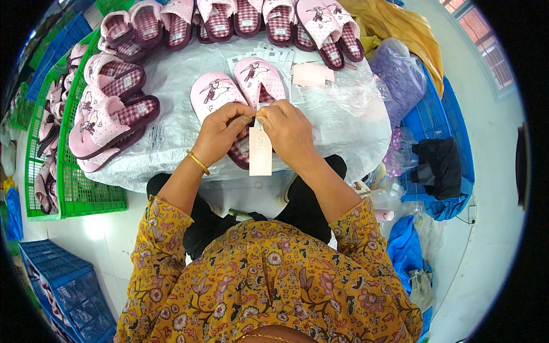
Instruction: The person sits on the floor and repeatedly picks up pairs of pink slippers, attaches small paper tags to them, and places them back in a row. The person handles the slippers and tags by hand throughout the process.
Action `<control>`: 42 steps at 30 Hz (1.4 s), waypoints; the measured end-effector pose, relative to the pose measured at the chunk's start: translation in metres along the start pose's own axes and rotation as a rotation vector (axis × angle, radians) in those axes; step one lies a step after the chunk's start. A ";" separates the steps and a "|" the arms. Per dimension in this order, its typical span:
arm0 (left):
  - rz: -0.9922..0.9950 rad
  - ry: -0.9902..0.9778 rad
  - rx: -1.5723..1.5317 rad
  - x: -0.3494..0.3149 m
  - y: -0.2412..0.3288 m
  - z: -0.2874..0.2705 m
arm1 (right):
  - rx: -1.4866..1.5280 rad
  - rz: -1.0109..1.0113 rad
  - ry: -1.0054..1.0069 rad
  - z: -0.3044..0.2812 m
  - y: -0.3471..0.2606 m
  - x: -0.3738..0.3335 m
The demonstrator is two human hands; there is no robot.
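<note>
A pair of pink slippers [213, 94] with a printed figure and dark checked insoles lies in front of me on a plastic-covered table [171, 166]. Over their open heel ends, my left hand [224, 131] and my right hand [286, 132] meet with pinched fingertips. From between them hangs a pale pink hang tag [261, 154], its upper end at my fingers. The tag's string is too small to make out clearly. Both hands are closed at the tag's top.
More pink slippers [108, 126] line the table's left and far edges. Loose pink tags [312, 75] and white label sheets [257, 54] lie beyond the pair. A green crate [91, 197] stands left, a blue basket [437, 114] with a purple bag [397, 74] right.
</note>
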State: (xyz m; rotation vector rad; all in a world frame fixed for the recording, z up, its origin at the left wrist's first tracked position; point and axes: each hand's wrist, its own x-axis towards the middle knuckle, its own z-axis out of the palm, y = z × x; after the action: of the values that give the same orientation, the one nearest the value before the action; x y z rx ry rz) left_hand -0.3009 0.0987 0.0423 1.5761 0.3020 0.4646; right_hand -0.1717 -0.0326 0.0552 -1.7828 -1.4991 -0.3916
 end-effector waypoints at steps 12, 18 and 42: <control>0.003 -0.038 -0.009 0.000 -0.008 -0.002 | 0.020 0.039 -0.072 -0.002 -0.001 -0.001; 0.013 -0.052 0.090 0.000 -0.009 -0.004 | 0.004 0.004 -0.117 -0.002 0.003 -0.001; -0.006 -0.015 0.124 -0.004 -0.010 -0.004 | 0.265 0.317 -0.138 -0.002 0.005 -0.004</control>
State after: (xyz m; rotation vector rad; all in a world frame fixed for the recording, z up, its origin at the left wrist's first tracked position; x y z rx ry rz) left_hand -0.3051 0.1014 0.0319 1.6987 0.3293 0.4365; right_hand -0.1678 -0.0374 0.0523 -1.8186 -1.2615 0.0871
